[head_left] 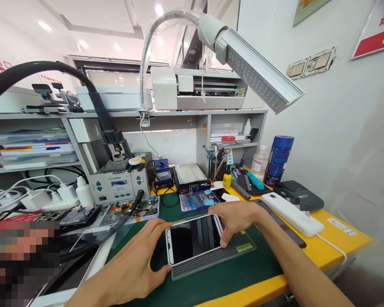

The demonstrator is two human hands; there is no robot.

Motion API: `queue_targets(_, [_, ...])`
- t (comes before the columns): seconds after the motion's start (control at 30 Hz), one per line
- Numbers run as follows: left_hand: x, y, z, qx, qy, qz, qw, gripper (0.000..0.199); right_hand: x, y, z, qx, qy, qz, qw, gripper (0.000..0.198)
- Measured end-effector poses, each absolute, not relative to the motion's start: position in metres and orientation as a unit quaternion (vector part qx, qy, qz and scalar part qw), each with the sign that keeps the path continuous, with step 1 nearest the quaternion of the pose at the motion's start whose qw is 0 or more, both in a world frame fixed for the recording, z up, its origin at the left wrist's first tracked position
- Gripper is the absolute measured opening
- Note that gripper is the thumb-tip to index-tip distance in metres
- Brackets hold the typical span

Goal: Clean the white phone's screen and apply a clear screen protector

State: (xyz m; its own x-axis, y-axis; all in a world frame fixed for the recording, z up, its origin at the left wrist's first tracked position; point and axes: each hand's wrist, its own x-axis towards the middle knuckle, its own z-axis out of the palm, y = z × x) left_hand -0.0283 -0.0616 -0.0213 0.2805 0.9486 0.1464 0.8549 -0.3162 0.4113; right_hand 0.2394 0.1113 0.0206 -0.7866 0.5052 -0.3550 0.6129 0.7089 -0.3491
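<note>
A white-framed smartphone [195,239] lies screen up, its display dark, over a grey perforated mat [211,258]. My left hand [137,260] spans the phone's left end, fingertips at the upper corner and thumb at the lower one. At the other end, my right hand [235,218] grips the phone between its thumb on the near side and curled fingers on the far side. Some of the right fingertips are hidden behind the hand. Under the perforated mat is a dark green work mat [192,290].
Behind the phone stand a heating plate [192,181], a soldering station [163,172] and a tray of small parts [144,209]. A white power strip [291,213] lies at right. A lamp [259,68] hangs overhead. Blurred shapes fill the lower left.
</note>
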Motion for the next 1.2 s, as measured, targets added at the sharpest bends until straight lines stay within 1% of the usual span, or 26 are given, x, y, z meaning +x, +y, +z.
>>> queue_targets(0.2, [-0.03,-0.063,-0.024,0.792,0.57,0.185,0.116,0.066,0.245,0.117,0.014,0.271,0.876,-0.384,0.11,0.041])
queue_targets(0.33, [-0.031,-0.062,-0.024,0.796,0.566,0.187,0.109,0.07,0.249,0.12,0.011,0.263,0.863,-0.422,0.088,0.032])
queue_targets(0.43, [-0.031,-0.061,-0.025,0.796,0.564,0.189,0.108,0.071,0.25,0.121,0.012,0.248,0.859,-0.44,0.085,0.033])
queue_targets(0.67, [-0.031,-0.061,-0.024,0.792,0.566,0.192,0.126,0.064,0.249,0.12,0.016,0.235,0.85,-0.463,0.087,0.043])
queue_targets(0.9, [-0.029,-0.062,-0.02,0.782,0.572,0.193,0.156,0.064,0.243,0.119,0.014,0.267,0.842,-0.463,0.073,0.039])
queue_targets(1.07, [-0.029,-0.062,-0.021,0.783,0.571,0.194,0.155,0.062,0.24,0.119,0.009,0.277,0.864,-0.416,0.058,0.039])
queue_targets(1.2, [-0.028,-0.062,-0.019,0.775,0.574,0.201,0.171,0.058,0.233,0.115,0.006,0.282,0.902,-0.326,0.021,0.044])
